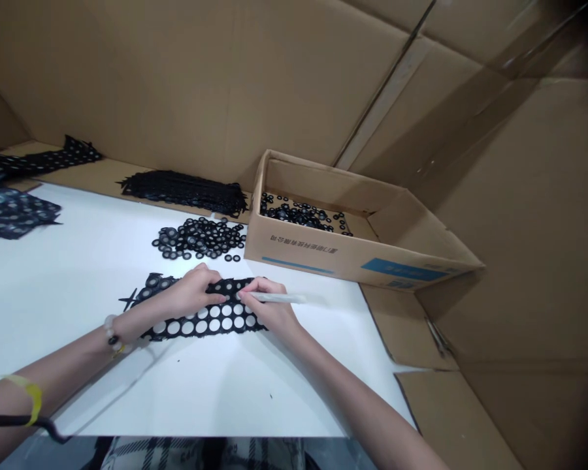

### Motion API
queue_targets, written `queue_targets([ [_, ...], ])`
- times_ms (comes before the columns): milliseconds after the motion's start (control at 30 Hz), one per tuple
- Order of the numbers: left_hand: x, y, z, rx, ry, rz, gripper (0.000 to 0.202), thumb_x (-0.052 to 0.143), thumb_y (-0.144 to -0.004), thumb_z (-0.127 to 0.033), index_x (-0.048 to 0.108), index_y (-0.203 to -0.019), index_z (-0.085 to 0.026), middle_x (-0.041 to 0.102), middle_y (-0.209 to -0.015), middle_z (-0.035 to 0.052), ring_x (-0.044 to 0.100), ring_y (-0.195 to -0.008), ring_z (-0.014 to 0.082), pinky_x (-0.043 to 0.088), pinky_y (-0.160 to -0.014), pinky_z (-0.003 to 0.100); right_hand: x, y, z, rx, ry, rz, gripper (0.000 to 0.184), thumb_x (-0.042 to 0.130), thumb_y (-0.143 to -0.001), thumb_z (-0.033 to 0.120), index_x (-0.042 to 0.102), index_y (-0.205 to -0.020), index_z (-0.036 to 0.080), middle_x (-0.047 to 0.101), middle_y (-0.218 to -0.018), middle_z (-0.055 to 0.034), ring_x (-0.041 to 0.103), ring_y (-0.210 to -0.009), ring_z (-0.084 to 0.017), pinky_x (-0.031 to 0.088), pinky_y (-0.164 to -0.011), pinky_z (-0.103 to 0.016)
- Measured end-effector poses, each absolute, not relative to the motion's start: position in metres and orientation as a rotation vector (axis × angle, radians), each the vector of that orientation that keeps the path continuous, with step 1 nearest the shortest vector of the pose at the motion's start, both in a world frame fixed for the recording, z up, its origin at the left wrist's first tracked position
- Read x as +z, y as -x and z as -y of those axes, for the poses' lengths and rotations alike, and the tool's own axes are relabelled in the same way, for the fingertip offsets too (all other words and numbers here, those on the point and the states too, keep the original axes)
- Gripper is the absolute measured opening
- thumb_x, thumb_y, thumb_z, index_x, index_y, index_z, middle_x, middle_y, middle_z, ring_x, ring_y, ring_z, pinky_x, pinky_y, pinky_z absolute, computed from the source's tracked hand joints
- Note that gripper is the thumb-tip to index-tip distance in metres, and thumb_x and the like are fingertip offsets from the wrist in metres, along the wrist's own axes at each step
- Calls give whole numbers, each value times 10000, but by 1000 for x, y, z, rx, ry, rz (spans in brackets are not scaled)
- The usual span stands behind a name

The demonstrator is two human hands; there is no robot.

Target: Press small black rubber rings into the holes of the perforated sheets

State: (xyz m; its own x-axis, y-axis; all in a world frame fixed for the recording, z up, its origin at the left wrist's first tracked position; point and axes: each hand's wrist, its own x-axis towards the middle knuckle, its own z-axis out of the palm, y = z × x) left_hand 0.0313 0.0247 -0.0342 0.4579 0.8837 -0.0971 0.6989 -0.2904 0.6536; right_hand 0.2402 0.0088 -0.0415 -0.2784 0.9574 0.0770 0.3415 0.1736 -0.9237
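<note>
Left hand [191,294] spread flat on the black punched strip [200,324] — long axis crosswise before the cardboard box [323,256] — right hand [269,308] pinching a pale slender tool [279,297]

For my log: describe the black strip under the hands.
On the white surface, before the brown cardboard box, a black perforated strip lies under the left hand and right hand. Unlike the stacked strips and loose black rings beyond, only it is touched.

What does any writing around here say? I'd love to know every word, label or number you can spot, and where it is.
On the cardboard box, front wall, upside down: "厦门…科技有限公司", with the middle characters too blurred to read.
On the blue patch on that wall: print too small to read.
Nothing else readable shows.
</note>
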Motion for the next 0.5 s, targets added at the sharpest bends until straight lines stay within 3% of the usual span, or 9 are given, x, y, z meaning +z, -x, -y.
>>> queue_targets([
  [300, -28, -34, -25, 392, -2023, -1229, 302, 562, -775, -443, 578, -640, -174, 590, -677, 9, 538, -751, 206, 396, -673, 264, -36, -227, -1, 975, 1284, 1864, 129, 580, -798, 291, 620, -709, 207, 646, -668, 10, 569, -626, -147, 410, -586, -249],
  [500, -17, -25, -31, 312, -1956, -1268, 265, 565, -781, -428, 657, -744, -182, 671, -721, -4, 581, -686, 192, 384, -619, 241, -31, -243, -11, 1098, 1286, 1721, 151, 611, -750, 277, 571, -627, 199, 622, -614, 16, 566, -602, -150, 423, -582, -252],
])
